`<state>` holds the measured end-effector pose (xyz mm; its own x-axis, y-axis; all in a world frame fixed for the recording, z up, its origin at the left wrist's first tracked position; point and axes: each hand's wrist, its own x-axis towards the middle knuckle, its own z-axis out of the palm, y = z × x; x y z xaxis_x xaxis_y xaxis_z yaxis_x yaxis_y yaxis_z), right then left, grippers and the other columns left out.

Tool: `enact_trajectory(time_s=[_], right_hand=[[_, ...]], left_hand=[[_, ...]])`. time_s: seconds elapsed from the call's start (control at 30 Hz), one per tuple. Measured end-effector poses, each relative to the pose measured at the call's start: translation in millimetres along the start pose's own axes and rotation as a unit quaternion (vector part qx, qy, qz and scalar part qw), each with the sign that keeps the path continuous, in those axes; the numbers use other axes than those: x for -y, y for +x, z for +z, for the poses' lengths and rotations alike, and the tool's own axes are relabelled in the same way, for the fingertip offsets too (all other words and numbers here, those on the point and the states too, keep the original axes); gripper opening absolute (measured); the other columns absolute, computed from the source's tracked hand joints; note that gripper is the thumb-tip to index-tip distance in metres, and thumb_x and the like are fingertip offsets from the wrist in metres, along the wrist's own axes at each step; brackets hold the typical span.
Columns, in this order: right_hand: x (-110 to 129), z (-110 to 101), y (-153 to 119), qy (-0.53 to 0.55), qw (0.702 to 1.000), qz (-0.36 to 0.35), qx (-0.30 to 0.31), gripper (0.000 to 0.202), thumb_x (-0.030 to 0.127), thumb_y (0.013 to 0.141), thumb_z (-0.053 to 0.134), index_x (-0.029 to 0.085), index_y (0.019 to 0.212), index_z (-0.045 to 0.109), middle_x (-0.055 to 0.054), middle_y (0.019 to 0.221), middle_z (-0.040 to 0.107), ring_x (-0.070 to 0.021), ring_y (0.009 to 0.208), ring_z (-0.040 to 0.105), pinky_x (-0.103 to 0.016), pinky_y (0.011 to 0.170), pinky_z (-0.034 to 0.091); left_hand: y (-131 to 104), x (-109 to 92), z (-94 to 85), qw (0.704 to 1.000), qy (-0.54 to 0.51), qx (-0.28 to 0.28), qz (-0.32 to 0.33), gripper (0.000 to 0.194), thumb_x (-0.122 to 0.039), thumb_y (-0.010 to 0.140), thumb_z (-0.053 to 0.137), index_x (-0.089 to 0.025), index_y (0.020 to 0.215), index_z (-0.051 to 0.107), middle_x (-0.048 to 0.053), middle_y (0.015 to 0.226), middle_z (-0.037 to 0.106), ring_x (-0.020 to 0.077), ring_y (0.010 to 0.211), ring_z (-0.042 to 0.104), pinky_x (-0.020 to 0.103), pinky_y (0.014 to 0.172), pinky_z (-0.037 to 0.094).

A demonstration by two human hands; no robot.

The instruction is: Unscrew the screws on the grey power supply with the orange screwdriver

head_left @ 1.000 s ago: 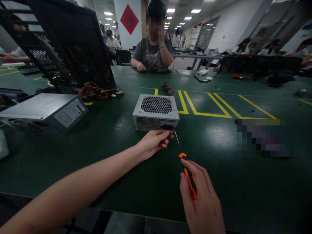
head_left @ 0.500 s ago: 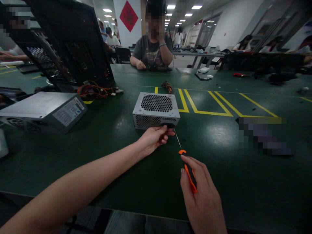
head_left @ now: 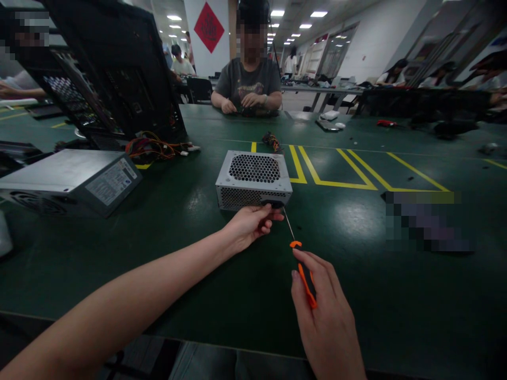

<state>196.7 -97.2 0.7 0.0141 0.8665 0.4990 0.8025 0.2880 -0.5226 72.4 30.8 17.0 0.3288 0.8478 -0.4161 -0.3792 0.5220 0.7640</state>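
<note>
A grey computer power supply unit [head_left: 257, 182] stands on the green table, its honeycomb fan grille facing up. At the right of its front face, my left hand [head_left: 253, 224] pinches a black power socket [head_left: 273, 203] between thumb and fingers; part of the socket is covered by them. My right hand [head_left: 327, 311] is closed round the orange and black handle of a screwdriver [head_left: 304, 277]. The screwdriver's thin shaft slants up to the front right corner of the unit, beside the socket. Its tip is too small to make out.
A second power supply [head_left: 67, 177] lies at the left, before a black computer case [head_left: 130, 79] and a bundle of coloured cables [head_left: 150, 146]. Another cable bundle [head_left: 271, 140] lies behind the unit. A co-worker [head_left: 249, 84] sits across the table. A blurred-out object [head_left: 428, 221] is at the right.
The screwdriver and my right hand have shifted very slightly up and left. My left hand and the unit keep their place. The co-worker opposite has lowered a hand from the head to the table.
</note>
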Motion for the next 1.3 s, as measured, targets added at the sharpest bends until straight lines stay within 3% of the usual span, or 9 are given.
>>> enact_trajectory(time_s=[0.5, 0.8, 1.07, 1.3], right_hand=[[7.2, 4.3, -2.7, -0.040, 0.999, -0.027, 0.016, 0.036, 0.020, 0.087, 0.038, 0.017, 0.122, 0.046, -0.013, 0.113, 0.050, -0.0214, 0.103, 0.056, -0.036, 0.080, 0.053], [7.8, 2.6, -4.2, -0.025, 0.999, 0.043, -0.013, 0.035, 0.029, 0.090, 0.037, 0.016, 0.122, 0.041, -0.013, 0.108, 0.062, -0.0206, 0.092, 0.064, -0.033, 0.070, 0.055], [3.2, 8.1, -4.8, -0.085, 0.993, -0.059, -0.053, 0.028, 0.017, 0.088, 0.039, 0.014, 0.115, 0.046, -0.014, 0.112, 0.059, -0.0208, 0.104, 0.057, -0.037, 0.083, 0.051], [5.8, 3.9, -4.5, -0.047, 0.998, -0.007, -0.048, 0.027, 0.020, 0.087, 0.041, 0.015, 0.113, 0.049, -0.013, 0.111, 0.050, -0.0199, 0.099, 0.057, -0.033, 0.077, 0.052]], left_hand=[[-0.8, -1.2, 1.6, 1.000, -0.003, -0.002, -0.001, 0.023, -0.011, 0.090, 0.041, -0.005, 0.081, 0.062, 0.008, 0.070, 0.062, 0.0003, 0.043, 0.038, 0.010, 0.037, 0.027], [-2.7, -2.9, 2.6, 1.000, -0.011, 0.001, -0.004, 0.024, -0.011, 0.090, 0.041, -0.004, 0.080, 0.062, 0.008, 0.068, 0.063, 0.0004, 0.042, 0.038, 0.011, 0.038, 0.026], [-2.0, -2.7, 4.4, 1.000, 0.012, -0.002, 0.006, 0.022, -0.024, 0.085, 0.054, -0.006, 0.075, 0.061, 0.005, 0.066, 0.061, 0.0004, 0.043, 0.040, 0.011, 0.038, 0.028], [0.5, 2.6, 8.7, 0.999, -0.013, -0.028, 0.035, 0.020, -0.023, 0.084, 0.055, -0.006, 0.073, 0.060, 0.004, 0.063, 0.060, -0.0008, 0.040, 0.038, 0.010, 0.037, 0.025]])
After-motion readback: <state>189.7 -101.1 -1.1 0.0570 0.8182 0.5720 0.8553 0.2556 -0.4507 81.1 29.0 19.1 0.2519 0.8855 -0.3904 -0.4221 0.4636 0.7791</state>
